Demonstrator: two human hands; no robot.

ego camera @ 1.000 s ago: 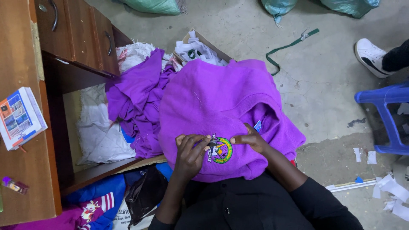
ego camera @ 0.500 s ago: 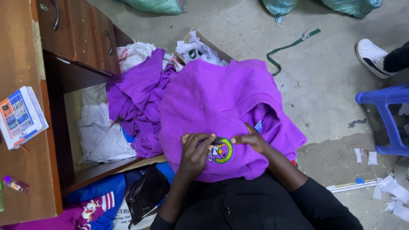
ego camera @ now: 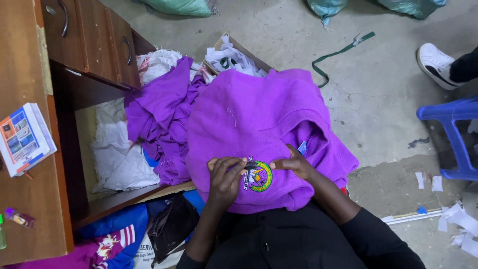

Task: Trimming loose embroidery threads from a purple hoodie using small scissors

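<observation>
Two purple things fill your view: the purple sweater [ego camera: 259, 129] spread over your lap, and a heap of purple cloth [ego camera: 159, 114] just beside it on the left. Near its lower edge sits the round badge [ego camera: 259, 176]. Your left hand [ego camera: 226, 177] pinches the badge's left side in a closed grip; your right hand [ego camera: 295, 163] pinches the sweater at its right.

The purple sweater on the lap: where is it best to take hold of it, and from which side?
Probably grip the purple sweater by its open neck fold, from the person's right. The cloth there stands up loose, while both hands cover the round badge.
</observation>
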